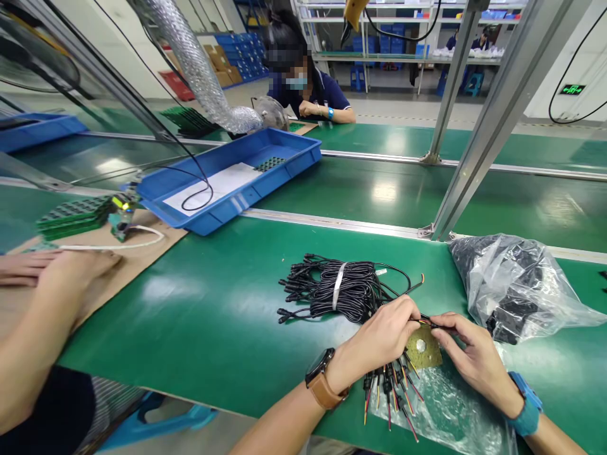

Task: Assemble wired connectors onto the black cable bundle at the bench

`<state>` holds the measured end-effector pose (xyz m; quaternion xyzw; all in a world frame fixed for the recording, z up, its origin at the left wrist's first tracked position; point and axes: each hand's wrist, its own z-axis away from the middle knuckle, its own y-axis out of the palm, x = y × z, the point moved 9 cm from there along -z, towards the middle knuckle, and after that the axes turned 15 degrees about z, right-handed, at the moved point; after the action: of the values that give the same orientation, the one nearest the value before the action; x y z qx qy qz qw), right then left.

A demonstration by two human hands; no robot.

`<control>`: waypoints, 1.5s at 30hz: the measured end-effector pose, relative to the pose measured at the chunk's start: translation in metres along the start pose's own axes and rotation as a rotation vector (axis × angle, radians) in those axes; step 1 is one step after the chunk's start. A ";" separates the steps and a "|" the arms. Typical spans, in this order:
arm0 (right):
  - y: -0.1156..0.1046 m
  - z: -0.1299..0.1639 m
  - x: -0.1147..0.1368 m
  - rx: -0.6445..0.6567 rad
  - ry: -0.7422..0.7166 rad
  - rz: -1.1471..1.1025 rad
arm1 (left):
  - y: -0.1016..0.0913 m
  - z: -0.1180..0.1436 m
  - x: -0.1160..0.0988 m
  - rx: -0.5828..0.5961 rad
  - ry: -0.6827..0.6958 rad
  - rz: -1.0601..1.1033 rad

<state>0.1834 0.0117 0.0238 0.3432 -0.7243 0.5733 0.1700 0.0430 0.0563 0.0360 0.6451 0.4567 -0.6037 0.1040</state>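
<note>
My left hand (386,332), with a watch on its wrist, pinches a thin black cable (425,318) near its end, where coloured wires show. My right hand (474,354), wearing a blue wristband, closes thumb and fingers on a small dark piece at that cable end; its exact kind is hidden. Just below the fingertips lies a yellow-brown sponge (422,357) with a round hole. A bundle of black cables (348,291), tied with a white band, rests left of my hands. Several stripped wire ends (391,392) with red and yellow cores hang below my left hand.
A clear bag of black parts (516,291) lies at the right. Flat plastic film (450,404) lies under the wires. Beyond are a blue tray (227,196) and a metal post (493,126). At left, a co-worker's hands (71,272) are near green circuit boards (76,215); another person sits opposite.
</note>
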 end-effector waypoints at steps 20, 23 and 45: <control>0.018 0.000 -0.015 0.062 0.121 -0.162 | -0.001 -0.001 -0.005 -0.011 0.052 -0.157; 0.019 0.000 -0.013 0.075 0.096 -0.146 | -0.001 0.000 -0.006 -0.022 0.099 -0.127; 0.017 -0.008 -0.002 -0.001 0.031 -0.065 | -0.007 -0.003 -0.007 -0.087 0.048 -0.118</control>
<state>0.1715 0.0220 0.0124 0.3575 -0.7105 0.5723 0.1997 0.0411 0.0597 0.0456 0.6263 0.5218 -0.5729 0.0853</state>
